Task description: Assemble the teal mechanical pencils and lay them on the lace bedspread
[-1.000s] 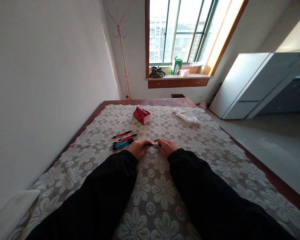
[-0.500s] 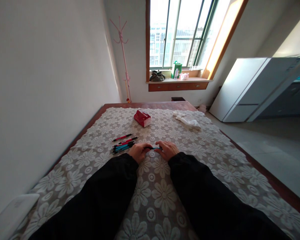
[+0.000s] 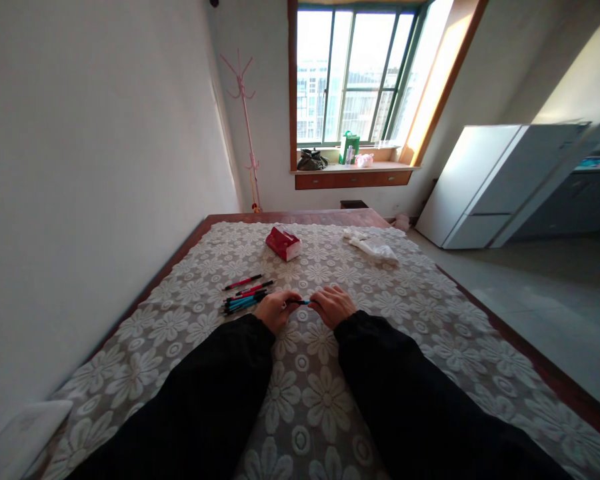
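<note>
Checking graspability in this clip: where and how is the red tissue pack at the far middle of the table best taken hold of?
Grip the red tissue pack across its narrow width, fingers on its two long sides, coming down from above. It lies flat on the lace tablecloth, turned at an angle, with bare cloth all around. The white crumpled cloth lies well apart, so nothing crowds a top approach.

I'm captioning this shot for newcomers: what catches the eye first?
Both hands, left hand and right hand, meet mid-table holding a blue pen between them over the flowered lace cloth. Left of them lies a cluster of pens; farther back sits a red box.
</note>
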Motion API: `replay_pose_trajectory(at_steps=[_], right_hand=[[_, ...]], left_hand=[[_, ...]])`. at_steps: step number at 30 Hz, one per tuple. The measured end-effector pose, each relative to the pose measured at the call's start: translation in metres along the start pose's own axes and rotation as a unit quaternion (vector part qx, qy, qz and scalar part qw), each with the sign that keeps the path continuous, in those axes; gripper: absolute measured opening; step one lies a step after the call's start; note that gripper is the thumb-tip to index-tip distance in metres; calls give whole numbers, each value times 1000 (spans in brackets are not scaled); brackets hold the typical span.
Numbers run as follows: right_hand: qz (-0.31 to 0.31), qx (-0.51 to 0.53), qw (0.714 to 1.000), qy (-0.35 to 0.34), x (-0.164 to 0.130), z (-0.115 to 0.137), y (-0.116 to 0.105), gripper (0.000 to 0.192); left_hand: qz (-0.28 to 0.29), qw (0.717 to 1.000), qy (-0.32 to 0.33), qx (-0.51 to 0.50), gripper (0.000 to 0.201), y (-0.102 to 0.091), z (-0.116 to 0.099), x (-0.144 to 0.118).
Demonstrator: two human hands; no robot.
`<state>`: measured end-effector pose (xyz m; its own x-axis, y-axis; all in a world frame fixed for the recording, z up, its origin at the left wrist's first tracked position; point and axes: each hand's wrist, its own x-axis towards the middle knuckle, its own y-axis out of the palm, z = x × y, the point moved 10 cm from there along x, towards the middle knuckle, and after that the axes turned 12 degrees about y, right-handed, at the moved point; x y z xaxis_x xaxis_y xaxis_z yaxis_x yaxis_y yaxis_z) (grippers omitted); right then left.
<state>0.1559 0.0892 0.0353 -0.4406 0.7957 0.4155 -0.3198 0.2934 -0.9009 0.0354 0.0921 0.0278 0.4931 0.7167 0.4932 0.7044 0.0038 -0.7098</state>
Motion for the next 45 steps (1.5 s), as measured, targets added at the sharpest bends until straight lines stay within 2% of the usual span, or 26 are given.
replay_pose_trajectory(at_steps=[3, 6, 13, 19, 23, 26, 29, 31, 33, 39, 45], right_hand=[[-37, 11, 999, -9, 0, 2, -10, 29], [-53, 22, 998, -10, -1, 2, -15, 27], [3, 81, 997, 14, -1, -5, 0, 23], [-20, 82, 996, -10, -1, -5, -6, 22], [2, 78, 997, -12, 0, -4, -3, 21], [13, 87, 996, 31, 3, -19, -1, 24], [-11, 57, 989, 138, 4, -54, -1, 19], [-22, 21, 978, 205, 2, -77, -2, 27], [-19, -3, 970, 240, 0, -90, -1, 31], [-7, 1, 967, 255, -2, -100, 0, 33], [-28, 16, 961, 274, -3, -108, 0, 25]], left_hand=[[-6, 999, -6, 35, 23, -5, 1, 0], [17, 998, 6, 59, 37, -3, 0, 0], [13, 996, 44, 80, 27, -3, -6, 0], [29, 995, 7, 92, 41, -4, -3, -1], [41, 993, 34, 104, 34, -1, -7, 1], [19, 989, 16, 145, 27, -9, -7, 2], [-20, 977, -49, 205, 19, -24, -2, 0], [-6, 966, -85, 243, 17, -29, 1, -1], [26, 956, -105, 274, 25, -31, 2, -1], [109, 928, -136, 329, 28, -41, 11, 1], [152, 924, -126, 327, 23, -40, 19, 1]])
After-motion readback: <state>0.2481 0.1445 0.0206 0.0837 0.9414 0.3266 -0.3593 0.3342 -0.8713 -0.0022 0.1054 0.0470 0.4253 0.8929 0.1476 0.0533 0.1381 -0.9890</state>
